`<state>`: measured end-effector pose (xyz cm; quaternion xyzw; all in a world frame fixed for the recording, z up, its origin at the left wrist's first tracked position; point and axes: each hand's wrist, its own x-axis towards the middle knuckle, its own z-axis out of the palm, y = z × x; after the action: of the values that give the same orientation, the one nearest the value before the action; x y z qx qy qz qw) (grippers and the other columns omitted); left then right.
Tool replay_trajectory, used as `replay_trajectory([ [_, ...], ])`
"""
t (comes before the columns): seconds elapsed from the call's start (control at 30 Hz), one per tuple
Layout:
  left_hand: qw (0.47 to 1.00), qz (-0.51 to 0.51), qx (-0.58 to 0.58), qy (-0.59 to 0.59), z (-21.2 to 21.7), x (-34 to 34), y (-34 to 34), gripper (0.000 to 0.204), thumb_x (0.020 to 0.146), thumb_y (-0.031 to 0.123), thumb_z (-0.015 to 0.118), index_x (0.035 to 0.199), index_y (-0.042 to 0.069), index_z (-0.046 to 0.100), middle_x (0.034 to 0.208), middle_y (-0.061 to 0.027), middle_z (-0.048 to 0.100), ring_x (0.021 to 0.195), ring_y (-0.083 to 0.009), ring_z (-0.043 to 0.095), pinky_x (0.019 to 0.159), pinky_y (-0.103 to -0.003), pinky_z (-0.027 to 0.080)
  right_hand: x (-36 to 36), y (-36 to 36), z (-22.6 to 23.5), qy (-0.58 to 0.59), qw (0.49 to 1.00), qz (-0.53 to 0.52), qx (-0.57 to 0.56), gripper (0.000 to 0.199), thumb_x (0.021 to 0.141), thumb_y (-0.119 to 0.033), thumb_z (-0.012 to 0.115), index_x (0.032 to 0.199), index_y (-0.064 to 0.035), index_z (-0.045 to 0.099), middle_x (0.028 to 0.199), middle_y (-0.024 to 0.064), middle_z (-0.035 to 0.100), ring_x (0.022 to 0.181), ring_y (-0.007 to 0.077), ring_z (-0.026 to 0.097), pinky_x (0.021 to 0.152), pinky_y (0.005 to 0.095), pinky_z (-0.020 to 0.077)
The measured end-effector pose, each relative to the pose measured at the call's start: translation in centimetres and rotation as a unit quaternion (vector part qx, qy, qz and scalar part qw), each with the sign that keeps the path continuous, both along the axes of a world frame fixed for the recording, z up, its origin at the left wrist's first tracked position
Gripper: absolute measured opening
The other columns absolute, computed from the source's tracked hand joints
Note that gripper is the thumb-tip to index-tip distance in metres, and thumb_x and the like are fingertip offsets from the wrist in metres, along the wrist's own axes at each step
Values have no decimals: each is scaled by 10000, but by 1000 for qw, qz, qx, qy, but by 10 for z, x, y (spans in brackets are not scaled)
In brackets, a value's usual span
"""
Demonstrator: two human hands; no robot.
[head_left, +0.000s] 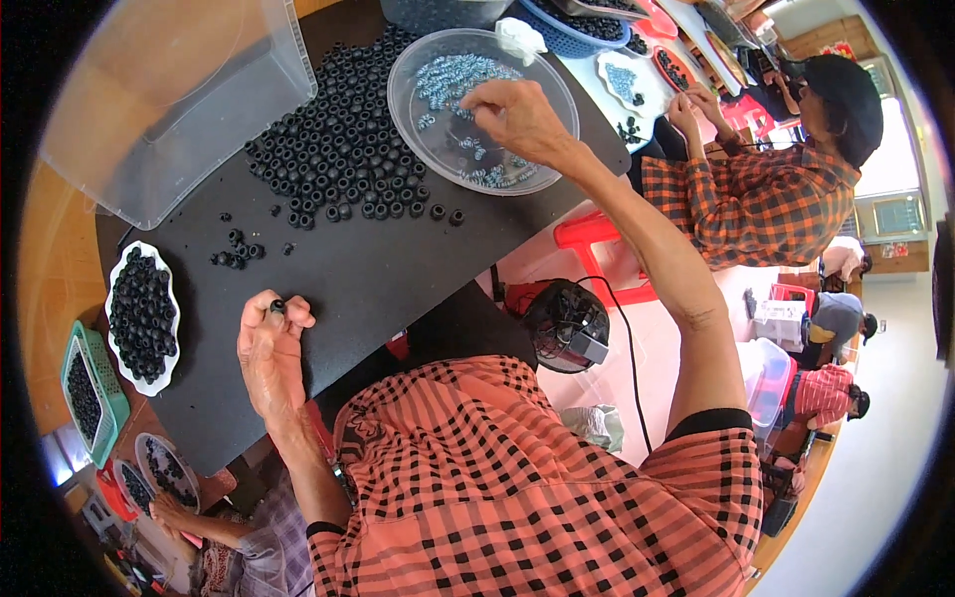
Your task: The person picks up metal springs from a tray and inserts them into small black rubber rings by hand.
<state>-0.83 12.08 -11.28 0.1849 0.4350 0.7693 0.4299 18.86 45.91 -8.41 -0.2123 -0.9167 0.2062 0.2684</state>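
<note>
Black ring (pixel 278 306) pinched in left hand (pixel 269 353) above dark mat (pixel 328 269).

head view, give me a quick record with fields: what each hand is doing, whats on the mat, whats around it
left hand: left hand pinches one small black ring above the black mat
right hand: right hand reaches into the clear round dish, fingertips at the small pale blue parts
mat: big pile of black rings, a few strays nearby
left edge: white scalloped dish full of black rings, green basket
upper left: clear plastic bin
others: person in orange plaid at upper right
</note>
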Motion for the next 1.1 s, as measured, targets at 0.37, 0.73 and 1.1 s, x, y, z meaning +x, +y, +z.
replay_trajectory([
  [0.37, 1000, 7, -6, 23, -1, 1, 1, 193, 905, 87, 534, 1074, -6, 543, 846, -114, 613, 845, -207, 563, 845, -340, 440, 8, -11, 8, 38, 995, -30, -92, 192, 793, -89, 617, 959, -35, 697, 694, 68, 627, 623, 114, 579, 607, 269, 483],
  [0.73, 1000, 11, -11, 24, 2, 5, 2, 151, 915, 86, 518, 1036, 1, 549, 842, -103, 619, 828, -182, 567, 822, -333, 453, -12, -8, 7, -57, 989, 122, 66, 135, 791, -66, 608, 894, -12, 677, 817, 135, 664, 692, 293, 642, 656, 370, 516],
  [1.1, 998, 0, -28, 50, -1, 5, 0, 265, 917, 181, 568, 1096, -9, 530, 868, -88, 604, 860, -188, 560, 880, -337, 425, -10, -16, 13, -95, 991, 75, 64, 142, 817, -99, 604, 901, -25, 690, 787, 147, 669, 667, 246, 640, 641, 333, 509],
])
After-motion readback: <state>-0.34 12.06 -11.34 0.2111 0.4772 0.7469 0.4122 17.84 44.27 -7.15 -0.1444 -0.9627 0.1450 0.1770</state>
